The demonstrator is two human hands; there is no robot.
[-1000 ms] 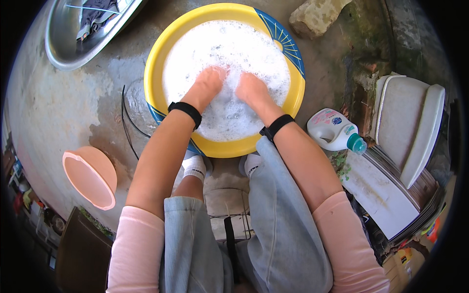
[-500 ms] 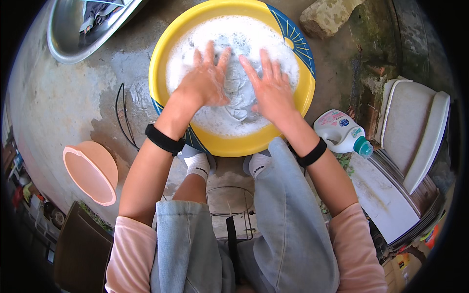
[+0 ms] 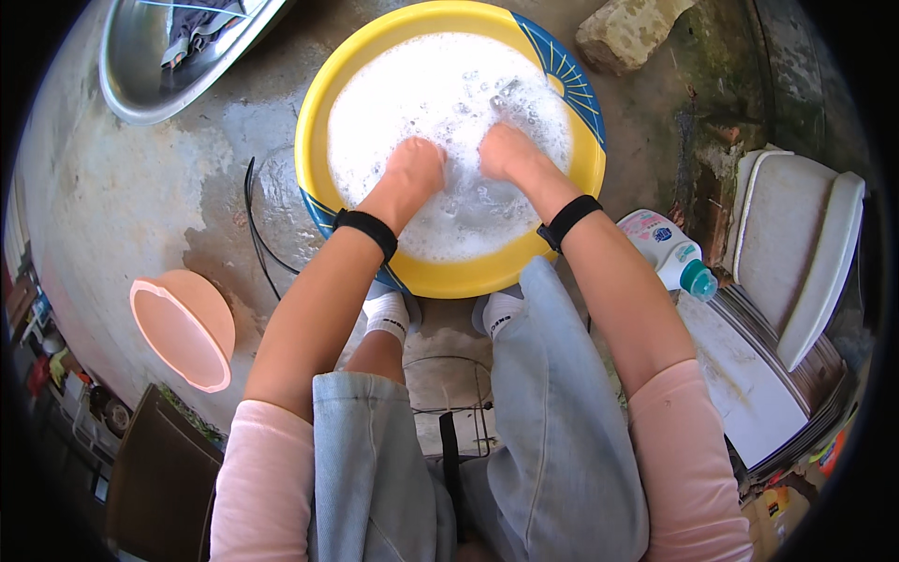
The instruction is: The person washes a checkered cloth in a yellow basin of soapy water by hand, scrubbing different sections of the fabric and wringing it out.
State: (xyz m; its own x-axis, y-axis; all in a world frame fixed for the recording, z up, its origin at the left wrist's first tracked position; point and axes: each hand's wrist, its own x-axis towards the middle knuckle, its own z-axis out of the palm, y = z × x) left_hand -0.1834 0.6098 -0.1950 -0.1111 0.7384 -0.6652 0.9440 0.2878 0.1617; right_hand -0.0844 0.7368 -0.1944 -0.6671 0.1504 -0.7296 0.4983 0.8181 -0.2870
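A round yellow basin point(image 3: 314, 140) with blue patterned patches on its rim is filled with water and thick white foam point(image 3: 403, 89). Both my hands are down in the suds near the middle, close together but apart. My left hand point(image 3: 415, 169) is closed, knuckles up, its fingertips sunk in foam. Likewise my right hand point(image 3: 507, 152) is curled closed, with its fingers mostly under the suds. Whatever they grip is hidden beneath the foam; the pale cloth seen earlier cannot be made out.
A white detergent bottle point(image 3: 660, 245) with a teal cap lies right of the basin. Beyond are stacked boards point(image 3: 730, 375) and a white lid-like piece point(image 3: 796, 244). At left sit a peach tub point(image 3: 187, 328), a black cable point(image 3: 253, 220) and a metal basin point(image 3: 131, 84) holding dark cloth. A stone point(image 3: 623, 37) lies top right.
Both hands have gone from spread fingers over the pale cloth to closed and lower in the suds, closer together. Foam now covers the cloth.
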